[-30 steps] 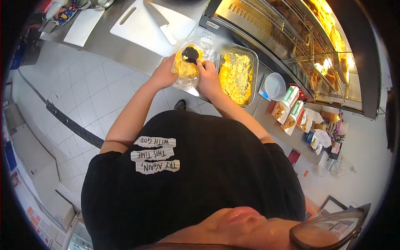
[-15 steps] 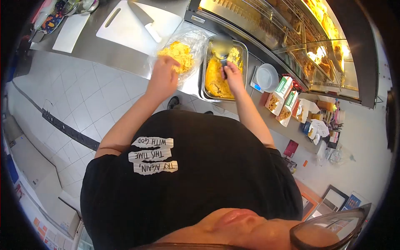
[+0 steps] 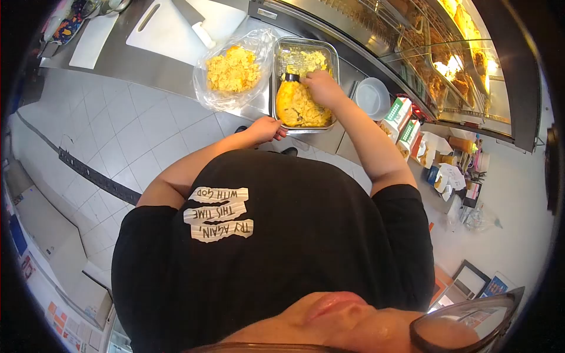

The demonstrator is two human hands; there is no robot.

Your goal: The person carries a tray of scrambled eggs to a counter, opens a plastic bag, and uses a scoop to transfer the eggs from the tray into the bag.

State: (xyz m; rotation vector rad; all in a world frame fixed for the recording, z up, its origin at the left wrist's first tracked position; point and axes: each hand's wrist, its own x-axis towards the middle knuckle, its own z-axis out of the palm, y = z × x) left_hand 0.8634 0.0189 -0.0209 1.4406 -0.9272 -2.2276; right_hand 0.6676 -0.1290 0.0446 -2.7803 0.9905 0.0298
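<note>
My right hand (image 3: pixel 322 88) is closed over a metal tray (image 3: pixel 335 65), gripping a black-handled utensil (image 3: pixel 291 77); its working end is hidden. Under the utensil, a smooth yellow mound of food (image 3: pixel 288 100) lies in the tray, with looser yellow pieces beside and behind it. At the tray's near left corner, the fingers of my left hand (image 3: pixel 268 130) are curled around the rim. Left of the tray, a clear plastic bag (image 3: pixel 207 94) lies spread open with a heap of crumbly yellow food (image 3: pixel 232 70) on it.
A white cutting board (image 3: pixel 159 32) with a knife (image 3: pixel 200 26) is at the back left. Right of the tray stand a round translucent tub (image 3: pixel 372 99) and printed food boxes (image 3: pixel 399 112). A glass display case (image 3: pixel 424 53) borders the counter's far side.
My left hand has moved from the food in the plastic bag to the tray's near corner. My right hand has shifted the utensil slightly left and nearer me, onto the yellow mound.
</note>
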